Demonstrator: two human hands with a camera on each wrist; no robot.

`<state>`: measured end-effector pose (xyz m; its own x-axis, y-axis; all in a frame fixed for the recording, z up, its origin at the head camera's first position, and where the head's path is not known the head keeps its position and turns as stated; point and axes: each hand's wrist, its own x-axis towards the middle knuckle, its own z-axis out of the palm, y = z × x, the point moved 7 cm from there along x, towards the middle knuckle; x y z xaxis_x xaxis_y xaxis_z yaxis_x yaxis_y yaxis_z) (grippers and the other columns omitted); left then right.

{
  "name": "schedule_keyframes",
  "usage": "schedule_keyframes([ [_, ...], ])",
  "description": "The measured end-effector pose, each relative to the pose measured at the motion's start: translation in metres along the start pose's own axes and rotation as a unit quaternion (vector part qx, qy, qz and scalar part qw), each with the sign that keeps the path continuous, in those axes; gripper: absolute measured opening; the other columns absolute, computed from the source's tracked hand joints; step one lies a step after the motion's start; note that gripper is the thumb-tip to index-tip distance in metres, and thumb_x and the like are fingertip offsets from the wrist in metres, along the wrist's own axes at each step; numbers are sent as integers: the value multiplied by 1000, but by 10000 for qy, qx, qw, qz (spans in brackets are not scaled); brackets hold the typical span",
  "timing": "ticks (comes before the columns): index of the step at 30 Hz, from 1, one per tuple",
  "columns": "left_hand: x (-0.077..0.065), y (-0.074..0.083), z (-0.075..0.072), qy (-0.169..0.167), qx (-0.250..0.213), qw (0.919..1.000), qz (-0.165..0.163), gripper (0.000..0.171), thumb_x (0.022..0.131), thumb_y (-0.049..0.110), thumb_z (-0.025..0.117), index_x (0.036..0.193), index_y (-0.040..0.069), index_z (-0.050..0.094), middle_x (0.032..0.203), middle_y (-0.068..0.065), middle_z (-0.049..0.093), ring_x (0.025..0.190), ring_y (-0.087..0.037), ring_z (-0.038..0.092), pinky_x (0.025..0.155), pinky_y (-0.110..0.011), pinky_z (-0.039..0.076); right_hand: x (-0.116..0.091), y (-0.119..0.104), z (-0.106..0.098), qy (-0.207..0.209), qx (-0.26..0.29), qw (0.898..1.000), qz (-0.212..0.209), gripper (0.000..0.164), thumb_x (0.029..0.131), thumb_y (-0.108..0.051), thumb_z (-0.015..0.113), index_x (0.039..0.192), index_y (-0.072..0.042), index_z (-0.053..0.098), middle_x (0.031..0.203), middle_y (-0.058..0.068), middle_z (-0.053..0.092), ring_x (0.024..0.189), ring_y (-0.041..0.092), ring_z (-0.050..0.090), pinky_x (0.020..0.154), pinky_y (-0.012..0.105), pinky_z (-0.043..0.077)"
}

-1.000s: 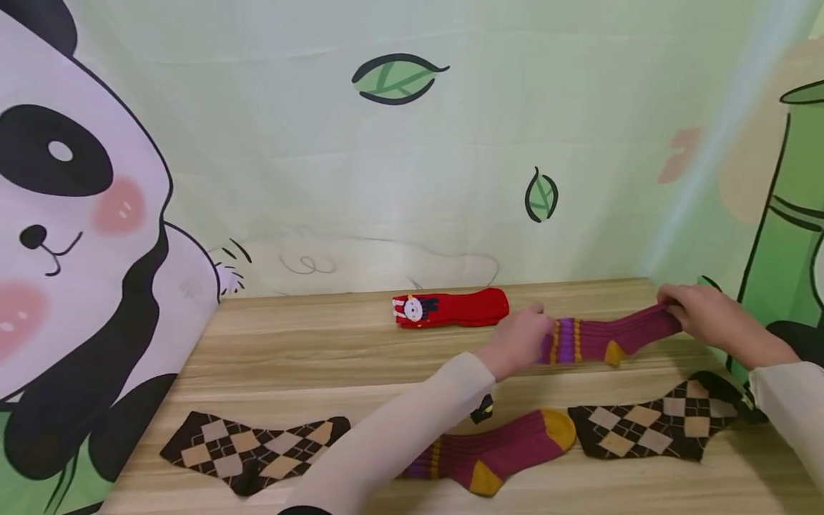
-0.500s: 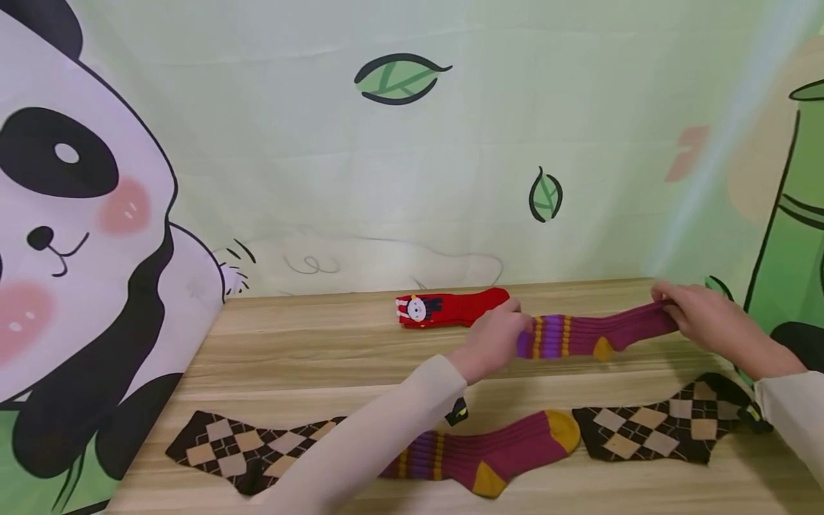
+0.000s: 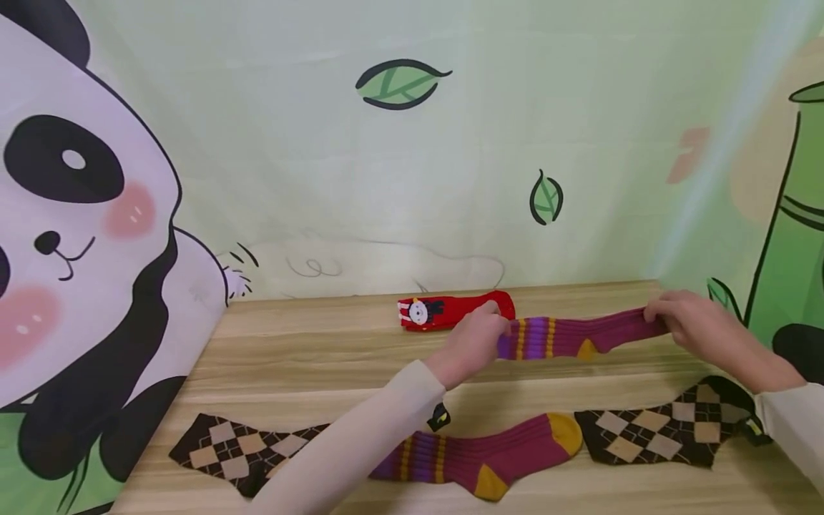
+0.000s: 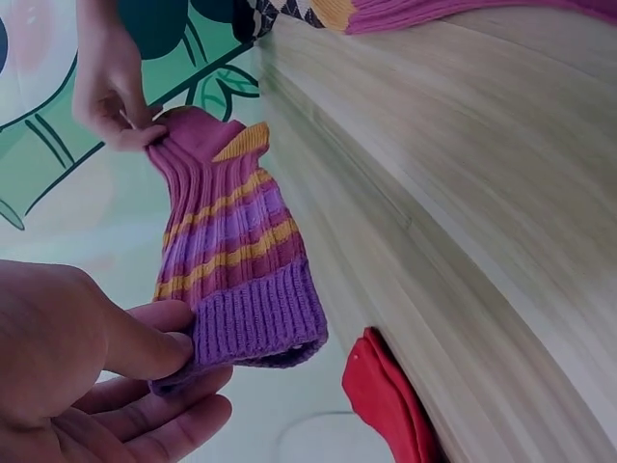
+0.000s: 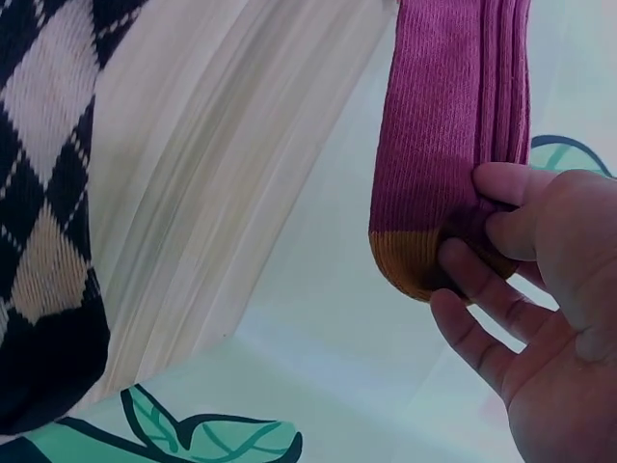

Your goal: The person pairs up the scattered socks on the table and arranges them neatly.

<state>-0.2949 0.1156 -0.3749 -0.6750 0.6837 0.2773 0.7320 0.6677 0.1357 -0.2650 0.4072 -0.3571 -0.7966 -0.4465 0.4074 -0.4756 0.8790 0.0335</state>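
Shifted toward the desk's left edge since the earlier frame: the held striped sock (image 3: 569, 337), together with both hands that carry it. Its cuff end, formerly to the right of the red sock (image 3: 453, 309), now stands close to it in the head view, where the left hand (image 3: 470, 343) overlaps the red sock's toe end; the left wrist view shows hand and red sock apart. Left hand pinches the purple cuff between thumb and fingers. Right hand (image 3: 704, 329) pinches the toe, its remaining fingers bent loosely about the gold tip. Between them the sock runs roughly lengthwise, heel downward, near the back edge of the desk (image 3: 309, 357), and appears to be held above the surface. No change of position noted for the other items. Red sock lies by the back edge, at about its middle. Second striped sock (image 3: 476, 454), of like pattern, lies flat toward the front edge, its cuff end hidden by the left sleeve (image 3: 360, 429). Left argyle sock (image 3: 234, 450) lies toward the front left corner, partly covered by that same sleeve; right argyle sock (image 3: 663, 433) lies just beside the second striped sock's toe, toward the right edge. Assessment: the shift reads as positioning rather than release, since both ends remain gripped and the sock has not yet been set down.
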Motion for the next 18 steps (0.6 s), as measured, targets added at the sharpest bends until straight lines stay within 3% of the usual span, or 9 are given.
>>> schedule_keyframes([
  [7, -14, -8, -2, 116, -138, 9998, 58, 21, 90, -6, 69, 103, 5, 80, 100, -6, 75, 93, -16, 70, 82, -19, 56, -3, -16, -1, 430, 40, 9987, -285, 22, 77, 11, 76, 94, -3, 76, 92, 13, 72, 79, 31, 69, 62, 47, 57],
  [18, -36, -26, -14, 444, -378, 9982, -161, 22, 93, -3, 63, 102, 7, 80, 100, -3, 75, 91, -15, 71, 76, -19, 56, 3, -40, 0, 523, 166, 9968, -575, 25, 72, 1, 86, 96, -4, 77, 93, 11, 73, 82, 29, 68, 65, 47, 57],
])
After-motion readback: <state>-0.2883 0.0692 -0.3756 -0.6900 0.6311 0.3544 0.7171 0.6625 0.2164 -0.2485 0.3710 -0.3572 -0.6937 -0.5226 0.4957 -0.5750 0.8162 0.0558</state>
